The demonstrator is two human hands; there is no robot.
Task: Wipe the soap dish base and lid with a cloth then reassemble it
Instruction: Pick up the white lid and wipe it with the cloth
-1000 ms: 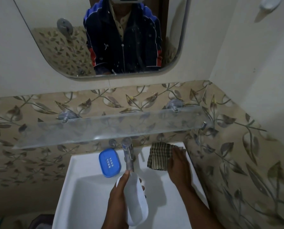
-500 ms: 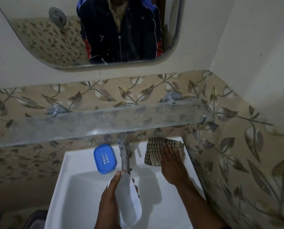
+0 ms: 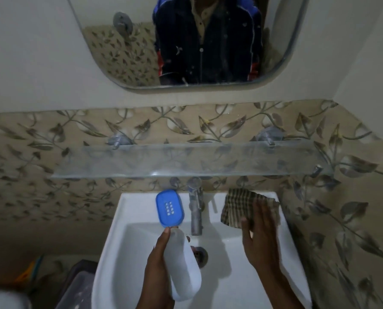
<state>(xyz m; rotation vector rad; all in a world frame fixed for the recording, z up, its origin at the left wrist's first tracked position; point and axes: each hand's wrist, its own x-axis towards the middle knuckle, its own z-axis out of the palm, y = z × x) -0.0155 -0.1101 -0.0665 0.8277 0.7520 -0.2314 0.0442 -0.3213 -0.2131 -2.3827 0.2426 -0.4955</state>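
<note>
Left hand (image 3: 157, 262) grips white oval plastic soap dish lid (image 3: 182, 264) at lower centre | right hand (image 3: 260, 230), fingers straight, rests on checked brown cloth (image 3: 239, 206), centre right | blue perforated soap dish base (image 3: 170, 208) on white sink (image 3: 137, 206) rim, centre

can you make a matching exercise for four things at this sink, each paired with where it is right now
Things
1. white oval plastic soap dish piece
2. blue oval plastic soap dish piece with drain holes
3. brown checked cloth
4. metal tap

Places
A. on the white sink's back ledge, left of the tap
B. under the right hand, on the sink's right back corner
C. held in the left hand over the basin
D. at the middle of the sink's back ledge

Pairs: 1-C, 2-A, 3-B, 4-D
</note>
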